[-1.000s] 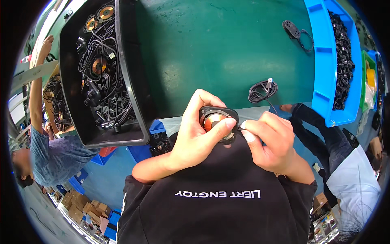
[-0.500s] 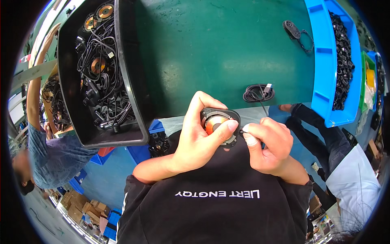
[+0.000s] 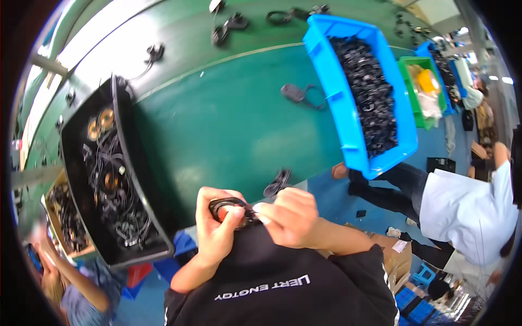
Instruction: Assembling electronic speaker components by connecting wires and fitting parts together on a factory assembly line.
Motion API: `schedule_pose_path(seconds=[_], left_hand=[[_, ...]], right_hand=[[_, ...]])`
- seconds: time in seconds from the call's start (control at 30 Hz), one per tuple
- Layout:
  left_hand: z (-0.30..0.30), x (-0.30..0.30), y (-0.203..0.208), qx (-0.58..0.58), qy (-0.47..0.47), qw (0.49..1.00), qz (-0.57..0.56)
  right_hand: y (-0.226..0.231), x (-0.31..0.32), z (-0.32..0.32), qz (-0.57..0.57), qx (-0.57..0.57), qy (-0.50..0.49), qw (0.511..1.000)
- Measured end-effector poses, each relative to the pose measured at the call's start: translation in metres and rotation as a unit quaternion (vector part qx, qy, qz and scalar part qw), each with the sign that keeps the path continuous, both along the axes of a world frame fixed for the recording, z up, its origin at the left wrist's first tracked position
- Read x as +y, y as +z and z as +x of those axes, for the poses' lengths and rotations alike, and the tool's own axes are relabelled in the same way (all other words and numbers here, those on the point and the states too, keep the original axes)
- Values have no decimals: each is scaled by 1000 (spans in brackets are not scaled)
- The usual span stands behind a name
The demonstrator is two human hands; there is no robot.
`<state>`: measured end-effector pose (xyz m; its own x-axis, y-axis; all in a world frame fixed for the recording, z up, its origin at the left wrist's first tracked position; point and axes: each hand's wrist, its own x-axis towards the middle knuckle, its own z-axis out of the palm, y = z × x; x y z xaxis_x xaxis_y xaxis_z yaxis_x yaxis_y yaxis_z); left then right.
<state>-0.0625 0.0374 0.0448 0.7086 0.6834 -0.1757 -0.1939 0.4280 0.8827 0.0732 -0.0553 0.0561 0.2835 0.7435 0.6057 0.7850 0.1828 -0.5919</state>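
My left hand (image 3: 213, 239) grips a black charger housing (image 3: 219, 204) with a copper coil in it, the thumb lying across its face. Close against the housing's right side, my right hand (image 3: 292, 218) is closed in a pinch on a thin black cable; motion blurs its fingertips. A coiled black cable (image 3: 278, 182) lies at the table's near edge, just beyond my right hand. Part of the housing is hidden by my left fingers and thumb.
On the left stands a black bin (image 3: 142, 187) of cables and copper coils. A blue tray (image 3: 333, 100) of small black parts is at right, with a green bin (image 3: 411, 92) beyond. A small black part with a loop (image 3: 293, 92) lies on the green table (image 3: 228, 119). Co-workers are on both sides.
My view has swung to the right and tilted, showing more of the far table. The housing is tipped more edge-on in my left hand, and my right hand remains at its side.
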Motion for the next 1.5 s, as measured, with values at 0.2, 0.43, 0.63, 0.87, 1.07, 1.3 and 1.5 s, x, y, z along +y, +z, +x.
schedule_pose_path(seconds=[0.2,0.43,0.63,0.87,1.07,1.3,1.5], left_hand=[[16,7,6,-9,-5,993,-115],[12,6,11,0,-39,999,22],[18,5,12,10,-21,998,59],[-3,31,-31,38,53,998,24],[20,20,-33,-85,-15,989,-124],[7,22,-18,-100,-7,976,-191],[31,16,2,-156,-68,928,-330]], right_hand=[[8,2,21,-24,-83,17,996],[13,-7,27,-65,-38,71,995],[7,-6,15,-71,-23,47,996],[49,2,138,-2,52,-163,985],[-36,-37,309,-253,-269,-337,866],[-24,-14,281,-143,-175,-357,906],[49,-27,86,-79,298,-10,951]])
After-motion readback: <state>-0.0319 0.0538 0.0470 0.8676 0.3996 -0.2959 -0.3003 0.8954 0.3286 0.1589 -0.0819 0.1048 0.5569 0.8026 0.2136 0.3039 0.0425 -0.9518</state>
